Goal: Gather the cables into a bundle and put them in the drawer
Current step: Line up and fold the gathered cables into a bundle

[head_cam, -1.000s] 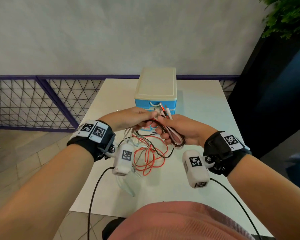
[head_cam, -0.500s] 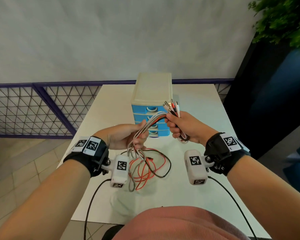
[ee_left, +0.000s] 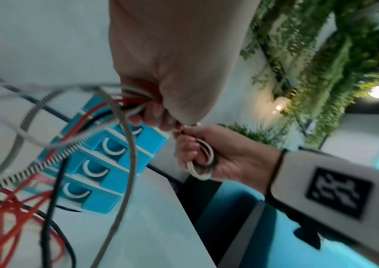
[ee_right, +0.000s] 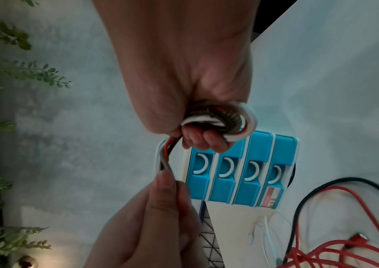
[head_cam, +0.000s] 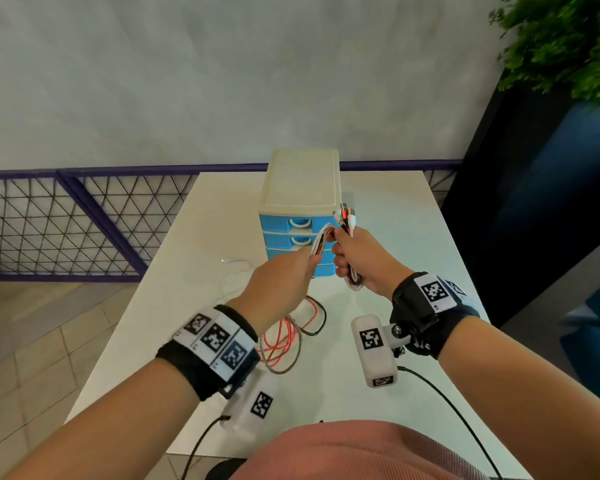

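Black wrist straps [head_cam: 430, 315] with white coded tags, white cabled camera pods [head_cam: 374, 349]; pinkish, perhaps ribbed, top [head_cam: 361, 452].

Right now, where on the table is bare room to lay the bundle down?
Bare: the table right of the drawer unit, and the near-right corner. Left of the unit only a thin white cable lies. Crowded: in front of the unit, loose cables under the left hand.

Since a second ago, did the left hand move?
Yes. The left hand, gripping the cables, has risen from down by the loose loops toward the blue drawer unit, close beside the right hand.
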Motion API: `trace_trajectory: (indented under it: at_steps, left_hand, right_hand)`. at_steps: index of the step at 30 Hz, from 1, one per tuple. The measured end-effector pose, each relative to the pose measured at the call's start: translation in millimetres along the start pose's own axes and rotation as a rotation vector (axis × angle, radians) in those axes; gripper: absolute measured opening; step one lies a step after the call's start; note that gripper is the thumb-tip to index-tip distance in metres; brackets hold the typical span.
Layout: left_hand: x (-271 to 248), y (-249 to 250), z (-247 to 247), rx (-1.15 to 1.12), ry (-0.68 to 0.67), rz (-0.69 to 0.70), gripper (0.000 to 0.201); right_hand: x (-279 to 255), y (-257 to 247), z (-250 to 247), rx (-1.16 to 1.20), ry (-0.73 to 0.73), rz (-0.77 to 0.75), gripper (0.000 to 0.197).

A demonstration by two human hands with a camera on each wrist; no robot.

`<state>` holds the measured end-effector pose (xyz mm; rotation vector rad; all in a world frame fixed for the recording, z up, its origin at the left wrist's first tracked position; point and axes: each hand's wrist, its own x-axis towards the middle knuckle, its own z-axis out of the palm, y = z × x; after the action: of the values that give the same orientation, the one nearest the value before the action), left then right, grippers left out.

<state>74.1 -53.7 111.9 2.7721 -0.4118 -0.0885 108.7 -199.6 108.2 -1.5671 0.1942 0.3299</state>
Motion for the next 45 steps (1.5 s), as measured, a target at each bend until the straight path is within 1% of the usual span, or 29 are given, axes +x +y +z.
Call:
trace_trajectory:
  at_steps: [2, 3, 6, 7, 10, 12, 15, 16, 17, 18, 20, 21, 22, 24, 25, 26, 27, 28, 29, 30, 31, 33, 36, 38, 41, 43, 45]
  left_hand:
    - [-1, 5, 4, 0.210, 0.048, 0.029, 0.029]
    - [-1, 7, 5, 0.280, 0.059, 0.040, 0.025]
    - [-3, 13, 5, 0.367, 0.064, 0.065, 0.007]
    - [-4, 16, 4, 0.371, 0.064, 0.077, 0.005]
    - [-5, 27, 0, 0.356, 0.070, 0.106, 0.019]
    - [-3, 35, -3, 0.346, 0.099, 0.110, 0.027]
    - [-1, 43, -9, 0.324, 0.099, 0.113, 0.024]
    - [0, 45, -9, 0.361, 0.092, 0.124, 0.025]
    - [1, 47, -9, 0.400, 0.090, 0.123, 0.027]
    - [1, 49, -9, 0.415, 0.090, 0.114, 0.029]
    - [3, 47, -5, 0.357, 0.085, 0.131, 0.025]
    - [3, 46, -3, 0.311, 0.068, 0.145, 0.024]
    - [3, 44, -2, 0.283, 0.041, 0.153, 0.024]
    - [6, 42, 0, 0.292, 0.022, 0.170, 0.025]
    - [6, 41, -1, 0.282, 0.035, 0.184, 0.026]
    - [7, 40, -1, 0.204, 0.048, 0.193, 0.028]
    - [8, 37, -2, 0.071, 0.031, 0.194, 0.031]
    - [9, 31, -4, -0.071, -0.014, 0.196, 0.032]
    - [9, 23, -4, -0.200, -0.064, 0.198, 0.029]
    - [9, 13, -4, -0.283, -0.120, 0.195, 0.022]
    - [7, 2, -4, -0.325, -0.175, 0.191, 0.018]
    - [4, -21, 4, -0.367, -0.256, 0.186, 0.020]
    - [-5, -47, 22, -0.489, -0.299, 0.140, 0.016]
    - [-10, -60, 35, -0.507, -0.278, 0.094, 0.017]
    - [-17, -80, 49, -0.389, -0.281, 0.040, 0.009]
    - [-22, -99, 56, -0.297, -0.276, -0.023, 0.008]
    - [-26, -111, 58, -0.264, -0.264, -0.069, 0.010]
  right_hand:
    - [-1, -1, 2, 0.038, 0.008, -0.005, 0.024]
    - [-1, -1, 3, 0.058, 0.007, -0.002, 0.024]
    - [0, 0, 5, 0.164, -0.016, 0.025, 0.021]
    - [0, 0, 6, 0.215, -0.018, 0.043, 0.021]
    - [-5, -2, 10, 0.425, -0.024, 0.113, 0.028]
    - [-7, -1, 10, 0.515, -0.040, 0.132, 0.035]
    - [-5, -1, 8, 0.563, -0.058, 0.132, 0.064]
    - [-6, -3, 7, 0.563, -0.071, 0.126, 0.069]
    - [-7, -4, 6, 0.530, -0.085, 0.115, 0.066]
    - [-10, -7, 6, 0.479, -0.105, 0.103, 0.057]
    - [-16, -7, 9, 0.381, -0.152, 0.077, 0.033]
    - [-16, -5, 10, 0.369, -0.161, 0.062, 0.023]
    - [-15, -2, 11, 0.378, -0.139, 0.055, 0.018]
    - [-10, 0, 11, 0.400, -0.037, 0.048, 0.017]
    - [-6, 1, 9, 0.419, 0.011, 0.041, 0.018]
    - [-3, -1, 8, 0.453, 0.029, 0.027, 0.018]
    - [1, -2, 6, 0.498, 0.029, 0.006, 0.019]
    - [4, -4, 4, 0.550, 0.023, -0.013, 0.020]
    - [7, -6, 2, 0.598, 0.024, -0.028, 0.021]
    - [9, -10, 0, 0.642, 0.028, -0.045, 0.021]
    - [12, -14, -2, 0.682, 0.031, -0.067, 0.022]
    - [17, -24, -6, 0.750, 0.039, -0.114, 0.025]
    - [21, -39, -9, 0.821, 0.049, -0.166, 0.028]
    - [19, -47, -10, 0.821, 0.056, -0.202, 0.029]
    - [13, -61, -11, 0.805, 0.059, -0.254, 0.029]
    - [9, -72, -14, 0.812, 0.050, -0.292, 0.030]
    - [5, -81, -16, 0.826, 0.045, -0.332, 0.029]
